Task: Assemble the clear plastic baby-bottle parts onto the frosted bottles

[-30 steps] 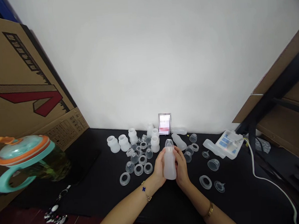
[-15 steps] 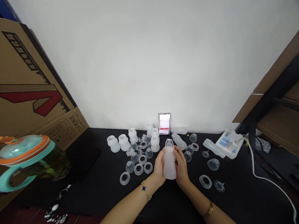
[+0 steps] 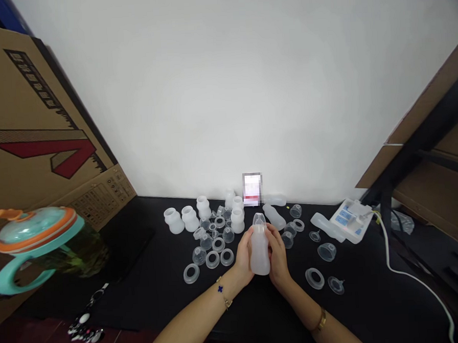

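A translucent white baby bottle (image 3: 260, 254) with a clear cap over its top is held upright between both hands. My left hand (image 3: 243, 258) wraps its left side, and my right hand (image 3: 278, 253) is closed around its right side. Left of the hands lie several collar rings (image 3: 227, 257) and clear dome caps (image 3: 199, 255). Behind these stand several white open-necked bottles (image 3: 173, 220). To the right are another ring (image 3: 315, 278), a clear nipple (image 3: 337, 284) and a clear cap (image 3: 327, 251). A bottle (image 3: 274, 216) lies on its side just behind my right hand.
A lit phone (image 3: 252, 189) leans on the wall. A large teal-handled jug (image 3: 75, 251) stands left, before a cardboard box (image 3: 37, 110). Right, a bottle (image 3: 326, 226) lies against a white power strip (image 3: 352, 220) with a cable (image 3: 405, 272). Keys (image 3: 85, 327) hang at the front edge.
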Tool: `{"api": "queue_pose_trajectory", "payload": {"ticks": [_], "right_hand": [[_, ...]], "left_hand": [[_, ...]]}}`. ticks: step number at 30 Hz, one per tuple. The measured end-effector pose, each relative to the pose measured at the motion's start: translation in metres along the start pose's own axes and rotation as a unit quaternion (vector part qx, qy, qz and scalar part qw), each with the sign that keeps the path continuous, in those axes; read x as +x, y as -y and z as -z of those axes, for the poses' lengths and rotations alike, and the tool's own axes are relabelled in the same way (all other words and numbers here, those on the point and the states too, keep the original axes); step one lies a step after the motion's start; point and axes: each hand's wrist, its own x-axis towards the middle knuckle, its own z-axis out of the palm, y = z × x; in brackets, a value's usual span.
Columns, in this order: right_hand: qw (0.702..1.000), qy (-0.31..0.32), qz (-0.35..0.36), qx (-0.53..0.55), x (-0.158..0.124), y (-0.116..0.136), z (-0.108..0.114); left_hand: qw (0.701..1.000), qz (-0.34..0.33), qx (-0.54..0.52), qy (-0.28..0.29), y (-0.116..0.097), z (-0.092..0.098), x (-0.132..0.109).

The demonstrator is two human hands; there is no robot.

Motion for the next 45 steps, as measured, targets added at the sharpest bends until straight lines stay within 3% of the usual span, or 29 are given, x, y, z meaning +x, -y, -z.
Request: {"api": "queue_pose_trajectory", "payload": {"ticks": [32,45], "right_hand": [[1.000,0.014,0.024,-0.014,0.000,-0.001,0.001],[0.999,0.019,0.020,-0.022,-0.001,0.001,0.001]], "left_hand": [[0.999,-0.045,0.020,-0.009,0.004,0.009,0.006],[0.999,-0.029,0.019,0.003,0.005,0.011,0.007]]}}
